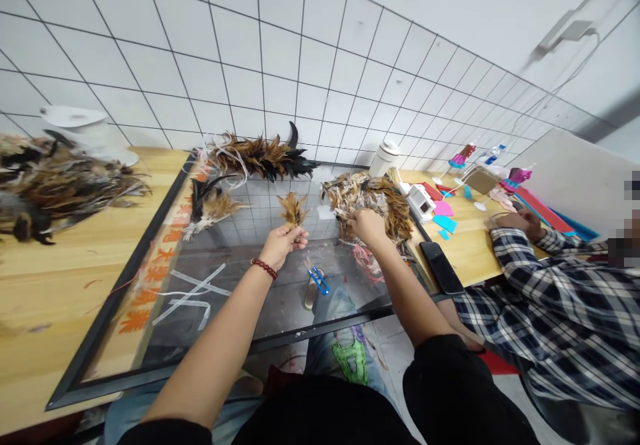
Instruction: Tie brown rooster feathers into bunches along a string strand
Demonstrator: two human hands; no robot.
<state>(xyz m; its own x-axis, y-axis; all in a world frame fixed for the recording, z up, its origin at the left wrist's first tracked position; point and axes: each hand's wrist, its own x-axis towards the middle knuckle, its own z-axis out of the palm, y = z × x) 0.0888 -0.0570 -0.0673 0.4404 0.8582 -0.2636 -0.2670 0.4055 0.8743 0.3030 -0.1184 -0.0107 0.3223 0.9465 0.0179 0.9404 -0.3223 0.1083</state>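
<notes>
A small bunch of golden-brown feathers (292,209) stands upright from my left hand (285,241), its base pinched between thumb and fingers. My right hand (367,225) is closed at the front edge of a big pile of brown and cream feathers (400,208); what its fingers hold, if anything, is hidden. Between my arms, blue-handled thread snips (319,280) lie on the glass panel (270,291). Pink strings (367,263) lie just below the feather pile. Left of my left hand rests another feather clump (215,210), black, brown and pale.
A long brown-and-black feather bundle (265,155) lies along the back. White strips (193,291) cross on the glass. A phone (441,267), white bottle (384,158) and coloured pieces (444,215) are to the right, where a person in a plaid shirt (545,278) sits. More feathers (65,185) lie far left.
</notes>
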